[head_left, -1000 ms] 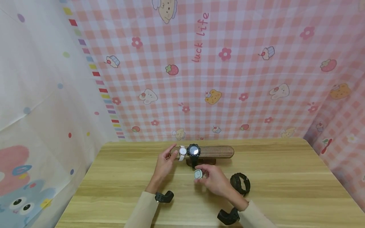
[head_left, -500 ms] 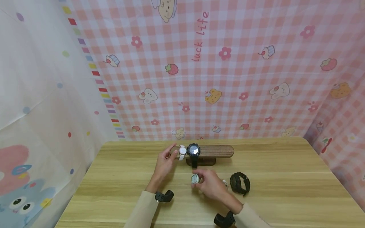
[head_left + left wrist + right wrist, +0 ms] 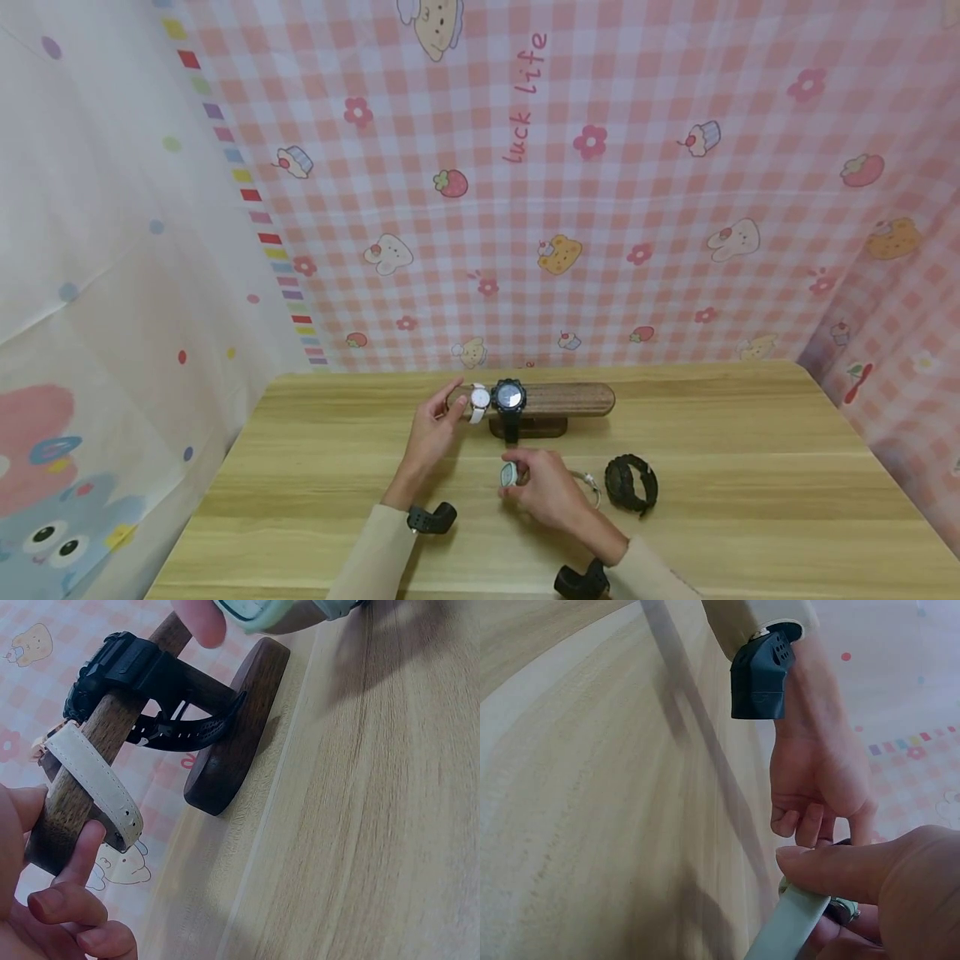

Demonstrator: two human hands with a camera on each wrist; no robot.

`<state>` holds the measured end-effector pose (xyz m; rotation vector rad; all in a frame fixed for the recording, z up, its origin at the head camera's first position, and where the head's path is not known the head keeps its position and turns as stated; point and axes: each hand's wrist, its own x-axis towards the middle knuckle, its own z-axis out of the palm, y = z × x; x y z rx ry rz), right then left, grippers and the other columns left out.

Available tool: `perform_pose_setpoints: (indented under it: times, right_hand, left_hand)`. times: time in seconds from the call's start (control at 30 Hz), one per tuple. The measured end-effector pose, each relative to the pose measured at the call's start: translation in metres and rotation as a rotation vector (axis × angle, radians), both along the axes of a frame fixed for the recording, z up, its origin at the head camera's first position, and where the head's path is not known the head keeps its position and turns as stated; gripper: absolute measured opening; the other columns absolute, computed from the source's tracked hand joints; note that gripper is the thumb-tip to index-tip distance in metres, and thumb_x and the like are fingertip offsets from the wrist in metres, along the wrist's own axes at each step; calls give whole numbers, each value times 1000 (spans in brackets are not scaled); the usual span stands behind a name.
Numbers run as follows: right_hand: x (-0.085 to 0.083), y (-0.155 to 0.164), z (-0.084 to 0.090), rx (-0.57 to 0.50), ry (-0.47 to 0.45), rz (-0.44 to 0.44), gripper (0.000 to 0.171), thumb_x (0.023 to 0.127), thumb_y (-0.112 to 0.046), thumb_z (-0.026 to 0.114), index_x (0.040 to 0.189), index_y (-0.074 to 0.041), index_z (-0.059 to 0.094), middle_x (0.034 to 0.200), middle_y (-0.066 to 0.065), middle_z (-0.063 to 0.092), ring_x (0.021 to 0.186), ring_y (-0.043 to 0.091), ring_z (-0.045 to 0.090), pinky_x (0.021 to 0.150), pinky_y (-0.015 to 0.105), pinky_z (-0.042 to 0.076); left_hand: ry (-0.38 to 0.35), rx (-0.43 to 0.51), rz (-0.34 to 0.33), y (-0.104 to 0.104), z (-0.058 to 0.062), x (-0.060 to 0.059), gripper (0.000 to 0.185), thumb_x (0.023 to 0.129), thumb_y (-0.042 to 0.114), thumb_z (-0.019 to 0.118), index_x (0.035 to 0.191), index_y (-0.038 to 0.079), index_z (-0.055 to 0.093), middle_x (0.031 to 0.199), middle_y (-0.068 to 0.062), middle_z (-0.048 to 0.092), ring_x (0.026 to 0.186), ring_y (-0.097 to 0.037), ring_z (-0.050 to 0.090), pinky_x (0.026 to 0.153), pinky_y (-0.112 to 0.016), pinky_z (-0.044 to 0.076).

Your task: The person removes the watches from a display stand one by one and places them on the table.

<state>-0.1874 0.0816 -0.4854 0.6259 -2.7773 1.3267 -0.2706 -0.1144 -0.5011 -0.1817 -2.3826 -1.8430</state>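
A dark wooden watch stand stands near the back of the table, its bar lying crosswise. My left hand grips the bar's left end, thumb on one side and fingers on the other in the left wrist view. Beside those fingers a white-strapped watch is looped round the bar. A chunky black watch hangs just to its right. In front of the stand, my right hand pinches a pale green watch with a squarish face. Its pale strap shows under the thumb in the right wrist view.
Another black watch lies on the wooden table to the right. Between it and my right hand is a thin pale band, partly hidden. A pink checked cloth hangs behind the table's back edge.
My right hand has moved a little left and toward me with the pale green watch, which has turned. The thin pale band has come into view. My left hand stays on the bar.
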Motion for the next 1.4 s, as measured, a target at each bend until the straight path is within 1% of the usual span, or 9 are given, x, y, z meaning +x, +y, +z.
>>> perform_pose_setpoints:
  times: [0.27, 0.43, 0.57, 0.67, 0.83, 0.97, 1.23, 1.3, 1.4]
  right_hand:
    - [-3, -3, -3, 0, 23, -16, 44, 70, -6, 79, 108, 7, 64, 69, -3, 60, 59, 1, 49, 54, 18, 44]
    - [-4, -5, -5, 0, 17, -9, 43, 70, -7, 79, 108, 8, 64, 68, -3, 59, 58, 1, 49, 54, 18, 44]
    - [-5, -6, -6, 4, 2, 2, 43, 71, -8, 79, 108, 8, 63, 68, -4, 58, 58, 1, 49, 54, 18, 44]
    - [-6, -5, -6, 11, 0, 4, 44, 71, -8, 79, 108, 8, 63, 67, -5, 58, 57, 1, 49, 54, 19, 44]
    - [-6, -6, -7, 16, 0, 9, 45, 70, -8, 79, 109, 8, 63, 66, -5, 57, 56, 1, 48, 54, 19, 43]
    - [-7, -6, -10, 20, 10, 10, 44, 70, -9, 80, 108, 7, 64, 65, -6, 57, 56, 0, 48, 53, 19, 43]
    - [-7, -8, -15, 29, 10, -3, 43, 70, -10, 80, 107, 5, 64, 66, -6, 57, 57, 1, 48, 53, 19, 42]
    - [-7, -8, -15, 33, -1, -2, 43, 71, -10, 80, 108, 6, 64, 66, -6, 57, 57, 1, 48, 53, 19, 42]
    - [-7, -8, -16, 33, -20, 3, 43, 72, -10, 79, 108, 6, 64, 65, -7, 58, 57, 0, 49, 53, 19, 43]
  left_hand:
    - [3, 8, -4, 0, 1, 0, 37, 92, 27, 60, 129, 26, 56, 72, -14, 51, 61, -11, 44, 51, -20, 38]
    - [-18, 3, 4, 1, 1, 1, 36, 92, 28, 59, 128, 29, 57, 72, -8, 50, 62, -12, 45, 51, -20, 38]
    - [-9, 3, 1, 1, 1, 2, 38, 92, 27, 59, 130, 25, 56, 73, -8, 50, 64, -13, 46, 53, -21, 40]
    - [1, 1, 0, 1, 1, 2, 39, 92, 28, 59, 131, 23, 55, 74, -13, 53, 67, -18, 50, 56, -22, 43]
    - [-10, 3, -4, 0, 2, 2, 38, 92, 30, 59, 131, 26, 55, 81, -25, 56, 78, -34, 55, 61, -25, 44]
    - [-24, 1, -11, 0, 2, 2, 37, 93, 30, 58, 130, 29, 55, 84, -28, 56, 79, -36, 54, 60, -24, 43]
    - [-27, -5, -12, -1, 2, 2, 36, 93, 31, 58, 129, 32, 55, 82, -26, 54, 75, -30, 52, 59, -23, 41]
    - [-28, -6, -6, -1, 1, 2, 35, 93, 31, 58, 128, 33, 56, 80, -22, 54, 73, -26, 52, 59, -23, 41]
    - [-28, -12, 6, -1, 1, 2, 35, 92, 31, 58, 127, 34, 57, 73, -11, 52, 70, -18, 50, 58, -24, 41]
